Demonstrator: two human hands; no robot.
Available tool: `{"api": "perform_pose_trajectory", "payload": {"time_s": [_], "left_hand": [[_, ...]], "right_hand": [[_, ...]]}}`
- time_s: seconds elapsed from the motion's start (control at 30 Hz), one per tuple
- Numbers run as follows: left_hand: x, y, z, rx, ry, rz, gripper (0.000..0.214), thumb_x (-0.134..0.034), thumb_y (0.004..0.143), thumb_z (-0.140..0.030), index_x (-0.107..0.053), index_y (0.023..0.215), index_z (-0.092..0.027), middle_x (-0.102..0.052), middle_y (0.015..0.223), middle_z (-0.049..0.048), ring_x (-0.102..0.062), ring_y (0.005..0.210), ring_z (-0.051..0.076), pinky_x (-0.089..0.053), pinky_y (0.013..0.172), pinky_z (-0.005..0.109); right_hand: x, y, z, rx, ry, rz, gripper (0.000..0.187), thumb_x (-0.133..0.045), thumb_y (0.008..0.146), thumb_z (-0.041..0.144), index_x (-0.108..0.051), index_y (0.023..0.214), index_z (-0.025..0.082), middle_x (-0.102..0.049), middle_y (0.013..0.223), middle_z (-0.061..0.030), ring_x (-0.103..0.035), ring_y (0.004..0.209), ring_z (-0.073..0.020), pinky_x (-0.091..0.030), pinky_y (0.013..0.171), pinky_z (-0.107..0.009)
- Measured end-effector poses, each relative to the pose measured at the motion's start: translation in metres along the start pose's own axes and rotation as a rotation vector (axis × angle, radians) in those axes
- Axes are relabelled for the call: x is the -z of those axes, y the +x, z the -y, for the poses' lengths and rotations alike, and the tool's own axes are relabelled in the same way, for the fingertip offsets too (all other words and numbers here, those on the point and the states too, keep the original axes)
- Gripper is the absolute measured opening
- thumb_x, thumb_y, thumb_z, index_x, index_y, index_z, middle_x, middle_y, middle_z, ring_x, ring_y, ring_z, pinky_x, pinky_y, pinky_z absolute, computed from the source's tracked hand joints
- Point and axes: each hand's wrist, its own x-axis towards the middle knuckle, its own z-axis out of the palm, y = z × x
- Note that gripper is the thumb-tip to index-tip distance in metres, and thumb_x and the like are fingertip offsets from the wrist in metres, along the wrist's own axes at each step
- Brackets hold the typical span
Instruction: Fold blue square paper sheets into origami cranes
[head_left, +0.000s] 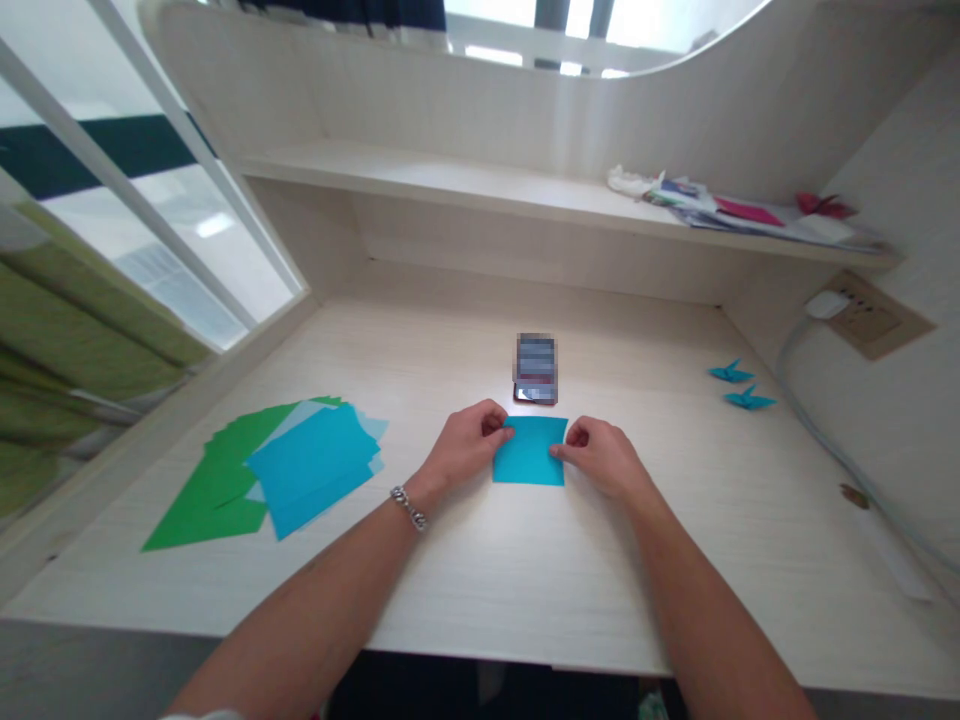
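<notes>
A blue square of paper (529, 455) lies between my two hands near the middle of the desk. My left hand (478, 440) pinches its upper left corner between thumb and fingers. On the opposite side, my right hand (596, 452) grips the right edge, thumb on top and fingers curled. The sheet looks flat, and no crease can be made out on it. Just beyond the paper stands a phone (536, 368) with its screen blurred out.
To the left lie fanned blue sheets (315, 465) over green sheets (217, 485). Two folded blue paper cranes (748, 399) sit at the right, near a white cable (817, 435) running from a wall socket (874, 315). A shelf (450, 185) with papers (742, 212) spans the back.
</notes>
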Motion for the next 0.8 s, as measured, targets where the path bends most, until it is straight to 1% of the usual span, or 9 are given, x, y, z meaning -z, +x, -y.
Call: {"api": "perform_pose_trajectory", "payload": {"time_s": [0.13, 0.23, 0.3, 0.4, 0.5, 0.57, 0.67, 0.73, 0.8], "left_hand": [[-0.001, 0.006, 0.006, 0.077, -0.295, -0.04, 0.018, -0.066, 0.072, -0.03, -0.059, 0.08, -0.016, -0.064, 0.072, 0.0023, -0.06, 0.066, 0.016, -0.048, 0.06, 0.027], [-0.001, 0.008, 0.007, 0.134, -0.42, -0.049, 0.023, -0.069, 0.069, -0.031, -0.059, 0.081, -0.015, -0.064, 0.072, 0.0027, -0.061, 0.065, 0.016, -0.049, 0.058, 0.027], [0.0, 0.009, 0.007, 0.158, -0.458, -0.067, 0.024, -0.07, 0.068, -0.032, -0.06, 0.081, -0.015, -0.065, 0.074, 0.0037, -0.061, 0.066, 0.016, -0.049, 0.058, 0.027], [0.001, 0.008, 0.005, 0.179, -0.501, -0.072, 0.025, -0.071, 0.067, -0.032, -0.061, 0.082, -0.014, -0.066, 0.075, 0.0043, -0.062, 0.067, 0.017, -0.05, 0.059, 0.027], [0.001, 0.007, 0.002, 0.178, -0.504, -0.053, 0.022, -0.071, 0.067, -0.03, -0.062, 0.08, -0.014, -0.066, 0.074, 0.0038, -0.061, 0.066, 0.016, -0.05, 0.058, 0.027], [0.001, 0.006, 0.0, 0.16, -0.474, -0.042, 0.02, -0.071, 0.067, -0.028, -0.063, 0.078, -0.013, -0.065, 0.072, 0.0034, -0.061, 0.064, 0.016, -0.049, 0.057, 0.026], [-0.001, 0.005, -0.003, 0.151, -0.471, -0.018, 0.017, -0.069, 0.068, -0.026, -0.065, 0.079, -0.013, -0.065, 0.072, 0.0037, -0.061, 0.063, 0.015, -0.049, 0.057, 0.026], [-0.001, 0.004, -0.004, 0.147, -0.478, 0.003, 0.016, -0.067, 0.07, -0.023, -0.066, 0.082, -0.013, -0.065, 0.069, 0.0032, -0.061, 0.06, 0.014, -0.049, 0.055, 0.025], [-0.001, 0.003, -0.004, 0.131, -0.457, 0.013, 0.017, -0.067, 0.07, -0.021, -0.068, 0.085, -0.012, -0.064, 0.064, 0.0022, -0.059, 0.056, 0.013, -0.047, 0.054, 0.023]], "right_hand": [[-0.005, 0.005, -0.007, 0.052, 0.334, -0.046, 0.024, -0.068, 0.066, 0.04, -0.057, 0.073, 0.02, -0.064, 0.072, -0.0013, -0.058, 0.066, -0.0173, -0.041, 0.056, -0.026], [-0.005, 0.007, -0.008, 0.112, 0.63, 0.069, 0.018, -0.065, 0.069, 0.032, -0.056, 0.079, 0.02, -0.061, 0.069, 0.0011, -0.057, 0.061, -0.0149, -0.044, 0.054, -0.025], [-0.003, 0.007, -0.009, 0.144, 0.752, 0.141, 0.016, -0.061, 0.071, 0.028, -0.059, 0.085, 0.02, -0.06, 0.07, 0.0007, -0.056, 0.061, -0.0139, -0.046, 0.054, -0.025], [0.0, 0.006, -0.01, 0.23, 0.766, 0.206, 0.024, -0.058, 0.072, 0.023, -0.067, 0.094, 0.021, -0.064, 0.09, -0.0041, -0.06, 0.075, -0.0168, -0.051, 0.063, -0.029], [0.001, 0.004, -0.007, 0.33, 0.687, 0.235, 0.028, -0.065, 0.067, 0.022, -0.071, 0.094, 0.025, -0.058, 0.116, -0.0063, -0.058, 0.1, -0.0238, -0.052, 0.073, -0.033], [-0.001, 0.004, -0.004, 0.349, 0.68, 0.199, 0.023, -0.07, 0.065, 0.027, -0.073, 0.088, 0.025, -0.056, 0.122, -0.006, -0.056, 0.106, -0.0259, -0.052, 0.075, -0.033], [-0.006, 0.005, 0.001, 0.329, 0.727, 0.079, 0.02, -0.07, 0.07, 0.037, -0.073, 0.084, 0.023, -0.061, 0.117, -0.0065, -0.057, 0.106, -0.0259, -0.049, 0.081, -0.035], [-0.009, 0.006, 0.003, 0.278, 0.77, -0.025, 0.023, -0.07, 0.07, 0.039, -0.073, 0.084, 0.021, -0.065, 0.112, -0.007, -0.059, 0.103, -0.0255, -0.048, 0.083, -0.036], [-0.011, 0.007, 0.003, 0.211, 0.8, -0.096, 0.025, -0.074, 0.066, 0.038, -0.072, 0.082, 0.019, -0.069, 0.102, -0.0073, -0.062, 0.093, -0.0243, -0.048, 0.08, -0.035]]}}
